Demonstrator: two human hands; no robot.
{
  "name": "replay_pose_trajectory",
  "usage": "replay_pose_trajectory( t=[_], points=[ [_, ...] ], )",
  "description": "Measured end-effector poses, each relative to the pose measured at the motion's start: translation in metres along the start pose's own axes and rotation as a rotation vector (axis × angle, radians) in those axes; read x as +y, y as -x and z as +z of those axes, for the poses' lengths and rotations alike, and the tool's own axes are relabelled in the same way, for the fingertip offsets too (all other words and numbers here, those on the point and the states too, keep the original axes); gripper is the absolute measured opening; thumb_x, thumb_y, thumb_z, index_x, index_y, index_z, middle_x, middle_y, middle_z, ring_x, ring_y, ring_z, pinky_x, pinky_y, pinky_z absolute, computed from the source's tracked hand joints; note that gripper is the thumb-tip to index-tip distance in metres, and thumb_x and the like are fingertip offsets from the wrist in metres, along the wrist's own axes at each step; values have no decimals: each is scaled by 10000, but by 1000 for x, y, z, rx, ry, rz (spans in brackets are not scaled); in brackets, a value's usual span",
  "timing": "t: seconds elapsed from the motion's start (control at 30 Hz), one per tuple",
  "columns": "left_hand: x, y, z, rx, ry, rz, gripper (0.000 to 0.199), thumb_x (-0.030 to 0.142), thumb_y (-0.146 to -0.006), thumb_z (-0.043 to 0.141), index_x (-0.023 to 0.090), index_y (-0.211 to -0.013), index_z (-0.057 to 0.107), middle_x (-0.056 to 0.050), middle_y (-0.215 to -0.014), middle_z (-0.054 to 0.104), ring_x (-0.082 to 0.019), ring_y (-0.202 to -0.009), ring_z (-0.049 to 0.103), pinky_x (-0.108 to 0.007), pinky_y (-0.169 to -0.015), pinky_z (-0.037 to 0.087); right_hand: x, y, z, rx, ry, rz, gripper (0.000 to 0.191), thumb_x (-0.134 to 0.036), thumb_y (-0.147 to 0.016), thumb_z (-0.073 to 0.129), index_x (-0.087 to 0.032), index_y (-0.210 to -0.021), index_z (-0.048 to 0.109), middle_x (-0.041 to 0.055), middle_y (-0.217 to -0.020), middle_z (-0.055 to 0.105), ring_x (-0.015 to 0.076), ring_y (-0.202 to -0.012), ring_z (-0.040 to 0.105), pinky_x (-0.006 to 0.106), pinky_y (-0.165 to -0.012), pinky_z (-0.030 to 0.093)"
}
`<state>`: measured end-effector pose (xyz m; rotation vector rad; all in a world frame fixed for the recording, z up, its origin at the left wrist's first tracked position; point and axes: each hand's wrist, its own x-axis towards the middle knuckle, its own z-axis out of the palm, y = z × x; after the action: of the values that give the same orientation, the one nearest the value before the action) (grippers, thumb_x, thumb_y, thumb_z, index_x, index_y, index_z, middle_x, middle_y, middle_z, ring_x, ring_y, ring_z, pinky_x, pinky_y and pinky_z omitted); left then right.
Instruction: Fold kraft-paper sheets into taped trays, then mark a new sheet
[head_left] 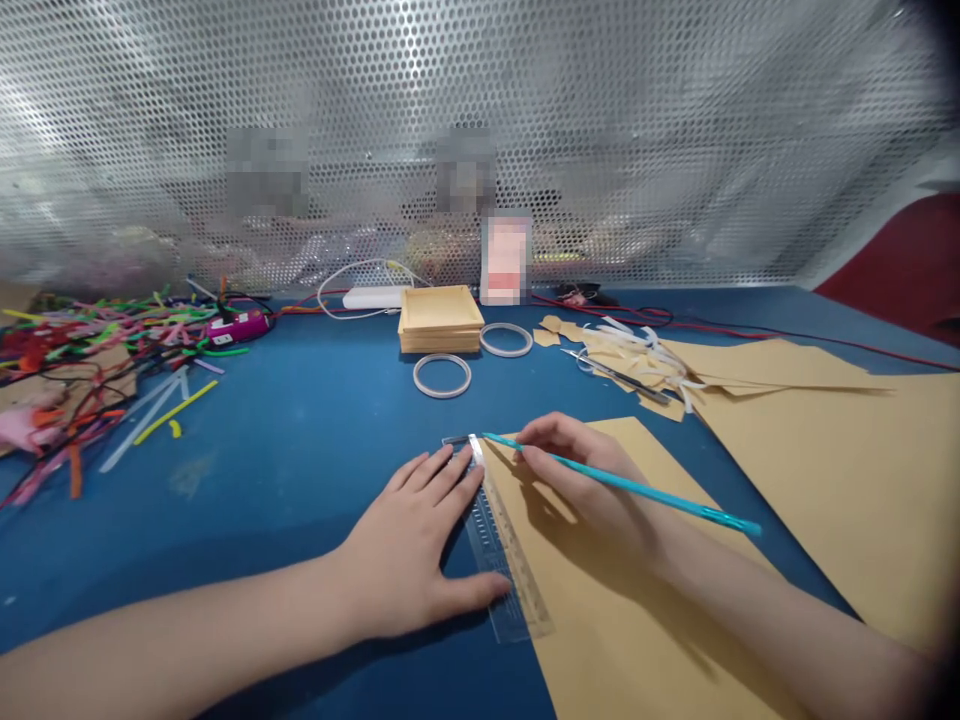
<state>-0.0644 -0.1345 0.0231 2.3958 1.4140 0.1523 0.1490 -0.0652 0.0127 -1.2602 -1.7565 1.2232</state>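
A clear plastic ruler (pixel 517 590) lies along the left edge of a tan sheet of paper (pixel 622 640), partly over the blue table. My left hand (pixel 420 545) presses flat on it, fingers spread and thumb stretched across its lower part. In my right hand (pixel 581 465) is a thin turquoise pen or pencil (pixel 645 490), pinched between thumb and fingers. Its tip points left, close to the ruler's far end; whether it touches the paper I cannot tell. My right forearm rests over the tan sheet.
Stacked tan trays (pixel 441 325) stand at the back, near two rolls of tape (pixel 442 377). Paper scraps and tweezers (pixel 637 385) lie back right, beside larger tan sheets (pixel 847 470). Colourful pipe cleaners (pixel 97 350) and a purple device (pixel 238 326) crowd the left. A perforated metal panel (pixel 360 150) rises behind.
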Motion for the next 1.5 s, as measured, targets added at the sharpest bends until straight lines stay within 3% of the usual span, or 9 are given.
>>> replay_pose_trajectory(
  t=[0.33, 0.63, 0.8, 1.07, 1.5],
  points=[
    [2, 1, -2, -12, -5, -4, 891, 704, -842, 454, 188, -1519, 193, -61, -1570, 99, -289, -1452, 117, -508, -1166, 161, -2, 3, 2, -31, -55, 24, 190, -408, -847, 600, -226, -896, 618, 32, -797, 697, 169, -693, 623, 282, -576, 452],
    [2, 1, 0, 10, -6, -2, 891, 688, -837, 481, 182, -1517, 206, -66, -1571, 121, -299, -1450, 123, -499, -1171, 148, -2, 4, 3, -5, 80, -44, 171, -386, -859, 569, -222, -833, 609, 26, -746, 699, 170, -663, 619, 274, -554, 445],
    [0, 1, 1, 15, -30, 12, 875, 697, -847, 456, 196, -1518, 205, -63, -1573, 126, -288, -1451, 123, -478, -1173, 139, -12, 4, -2, -90, 220, -191, 139, -342, -856, 545, -234, -802, 615, 36, -811, 714, 198, -762, 651, 290, -649, 484],
    [1, 1, -1, 4, -31, 11, 851, 680, -859, 449, 209, -1520, 195, -64, -1573, 137, -296, -1451, 120, -493, -1168, 140, -15, 4, -4, -101, 307, -248, 137, -323, -857, 520, -234, -811, 614, 28, -793, 715, 194, -740, 647, 283, -646, 482],
    [2, 0, -4, -17, -62, -9, 834, 576, -839, 516, 180, -1513, 224, -65, -1574, 117, -290, -1452, 112, -479, -1171, 147, -17, 7, -4, -146, 244, -210, 157, -338, -899, 492, -237, -852, 603, 45, -883, 729, 209, -818, 670, 306, -700, 505]
  ],
)
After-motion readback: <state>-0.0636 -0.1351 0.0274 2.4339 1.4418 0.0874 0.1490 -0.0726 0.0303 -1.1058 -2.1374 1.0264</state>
